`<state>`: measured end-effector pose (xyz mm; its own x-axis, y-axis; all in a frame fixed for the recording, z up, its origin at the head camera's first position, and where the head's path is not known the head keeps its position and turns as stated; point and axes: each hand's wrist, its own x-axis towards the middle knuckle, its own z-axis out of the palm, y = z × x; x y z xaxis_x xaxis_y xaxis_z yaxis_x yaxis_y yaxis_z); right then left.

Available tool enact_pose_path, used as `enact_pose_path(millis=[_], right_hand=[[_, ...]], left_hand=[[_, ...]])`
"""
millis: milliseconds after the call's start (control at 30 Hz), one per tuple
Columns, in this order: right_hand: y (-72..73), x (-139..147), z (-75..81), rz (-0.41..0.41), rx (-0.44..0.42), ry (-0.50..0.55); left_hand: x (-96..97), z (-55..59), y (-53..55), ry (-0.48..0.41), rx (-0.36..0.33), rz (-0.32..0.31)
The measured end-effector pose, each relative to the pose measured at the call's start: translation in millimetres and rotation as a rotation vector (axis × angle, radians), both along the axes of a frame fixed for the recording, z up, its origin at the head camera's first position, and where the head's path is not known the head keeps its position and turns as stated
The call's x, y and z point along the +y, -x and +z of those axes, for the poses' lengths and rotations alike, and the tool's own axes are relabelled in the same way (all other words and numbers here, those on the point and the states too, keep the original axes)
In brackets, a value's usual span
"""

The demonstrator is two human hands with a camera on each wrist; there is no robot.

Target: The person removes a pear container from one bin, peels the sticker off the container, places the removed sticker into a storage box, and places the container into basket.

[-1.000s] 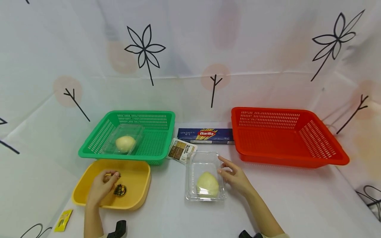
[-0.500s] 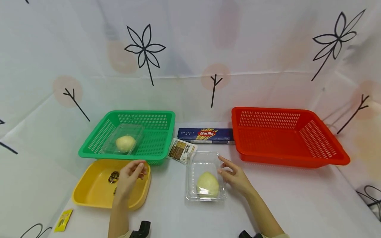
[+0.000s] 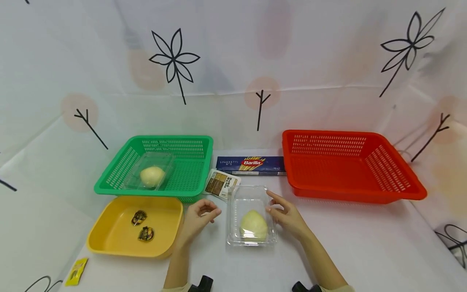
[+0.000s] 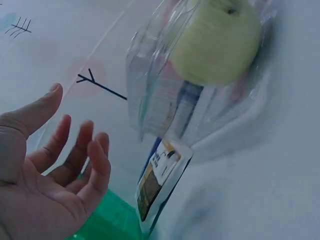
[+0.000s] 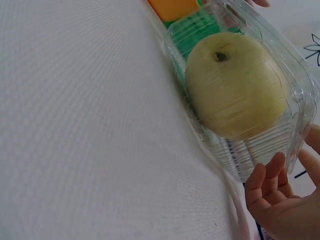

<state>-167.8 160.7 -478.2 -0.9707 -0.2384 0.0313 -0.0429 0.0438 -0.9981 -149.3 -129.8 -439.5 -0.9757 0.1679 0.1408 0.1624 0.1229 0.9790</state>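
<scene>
A clear plastic clamshell container [image 3: 235,202] with a round pale green fruit [image 3: 254,225] inside lies on the white cloth, its lid down. My right hand [image 3: 288,219] touches the container's right edge with its fingers, which look relaxed in the right wrist view. Left of the container, my left hand [image 3: 198,217] hovers with nothing in it; its loosely bent fingers [image 4: 65,145] show in the left wrist view. Two small dark-and-gold wrapped pieces [image 3: 139,217] lie in the yellow basin [image 3: 120,243], beside the left hand.
Behind the basin stands a green basket [image 3: 189,166] holding another clear container [image 3: 135,172] with a pale fruit. A Barilla spaghetti box [image 3: 251,165] and a flat labelled pack [image 3: 221,184] lie behind the container. A red basket [image 3: 343,170] is at right, a yellow packet [image 3: 76,271] front left.
My left hand has moved right, out of the yellow basin to beside the clear container, uncovering the wrapped pieces. My right hand has stayed at the container.
</scene>
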Motion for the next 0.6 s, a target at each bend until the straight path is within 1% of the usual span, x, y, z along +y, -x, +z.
enact_pose_path(millis=[67, 133, 233, 300, 433, 600], right_hand=[[0.4, -0.2, -0.2, 0.001, 0.007, -0.001], [0.5, -1.0, -0.3, 0.002, 0.012, -0.001], [0.0, -1.8, -1.3, -0.004, 0.016, -0.008], [-1.5, -2.7, -1.5, -0.02, 0.017, -0.01], [-5.8, -4.4, -2.2, -0.058, 0.017, -0.012], [-14.6, -4.3, 0.2, -0.082, -0.009, -0.035]], left_hand=[[8.4, -1.8, 0.0, 0.003, -0.032, -0.011], [14.5, -3.5, -0.8, 0.015, -0.068, -0.043], [20.3, -5.2, -1.9, 0.05, -0.114, -0.091], [22.4, -6.6, -2.4, 0.068, -0.136, -0.113], [23.9, -10.1, -5.0, 0.084, -0.154, -0.141], [23.8, -15.6, -11.4, 0.125, -0.151, -0.166]])
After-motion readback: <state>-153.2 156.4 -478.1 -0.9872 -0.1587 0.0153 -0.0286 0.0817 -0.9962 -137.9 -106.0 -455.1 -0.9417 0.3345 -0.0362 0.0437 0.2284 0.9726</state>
